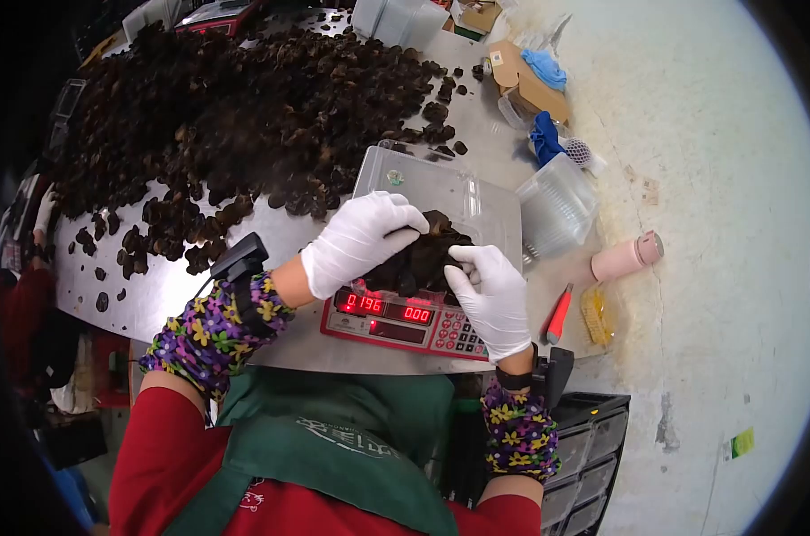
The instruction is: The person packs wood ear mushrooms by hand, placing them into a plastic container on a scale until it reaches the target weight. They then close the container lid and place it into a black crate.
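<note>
A red-framed digital scale (pixel 382 320) at the table's front edge shows 0.196 and 0.00 in red digits. On it rests a clear plastic clamshell box with its lid (pixel 418 183) folded back, away from me. The box holds a heap of dark brown, wavy wood ear mushrooms (pixel 414 266). My left hand (pixel 362 234), in a white glove, is closed at the heap's upper left, fingertips on a mushroom. From the right, my gloved right hand (pixel 490 293) pinches the heap's edge. Its fingertips partly cover the mushroom pieces there.
A large pile of wood ear mushrooms (pixel 235 116) covers the table's left and back. Stacked clear boxes (pixel 561 201), a pink bottle (pixel 626 256), a red-handled cutter (pixel 559 314) and a cardboard box (pixel 521 80) stand along the right. Another person's gloved hand (pixel 45 213) shows far left.
</note>
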A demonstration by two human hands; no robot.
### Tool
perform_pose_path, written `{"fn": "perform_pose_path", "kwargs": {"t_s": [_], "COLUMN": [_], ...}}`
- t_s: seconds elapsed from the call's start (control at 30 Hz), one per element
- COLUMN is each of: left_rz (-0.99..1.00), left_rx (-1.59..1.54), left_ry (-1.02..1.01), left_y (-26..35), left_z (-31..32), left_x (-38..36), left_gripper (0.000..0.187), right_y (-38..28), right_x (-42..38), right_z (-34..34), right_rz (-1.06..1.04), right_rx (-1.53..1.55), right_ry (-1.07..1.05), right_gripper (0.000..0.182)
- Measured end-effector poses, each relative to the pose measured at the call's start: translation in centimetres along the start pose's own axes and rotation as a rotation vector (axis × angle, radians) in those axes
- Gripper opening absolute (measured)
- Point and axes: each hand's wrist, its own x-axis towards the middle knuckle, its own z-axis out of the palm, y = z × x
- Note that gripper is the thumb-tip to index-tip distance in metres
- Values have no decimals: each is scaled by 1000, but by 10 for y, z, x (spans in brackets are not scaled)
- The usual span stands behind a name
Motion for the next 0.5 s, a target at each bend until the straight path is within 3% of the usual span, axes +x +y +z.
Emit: {"fn": "perform_pose_path", "kwargs": {"t_s": [0.07, 0.2, 0.3, 0.37, 0.4, 0.5], "left_rz": [-100, -278, -237, 51, 74, 139], "left_rx": [-277, -459, -288, -4, 5, 101], "left_ry": [82, 112, -10, -110, -244, -319], "left_y": [-2, 0, -4, -2, 0, -9], "left_z": [-8, -29, -26, -11, -8, 10], "left_x": [-2, -4, 10, 24, 29, 34], "left_gripper": [10, 13, 27, 46, 61, 35], "right_y": [4, 1, 1, 1, 0, -4], "right_x": [-3, -7, -7, -6, -6, -10], "right_z": [-1, -5, -3, -3, -3, -6], "right_rz": [-18, 11, 33, 27, 16, 2], "right_rx": [0, 64, 113, 113, 105, 89], "right_ry": [41, 32, 41, 64, 74, 92], "right_gripper": [23, 24, 23, 21, 20, 18]}}
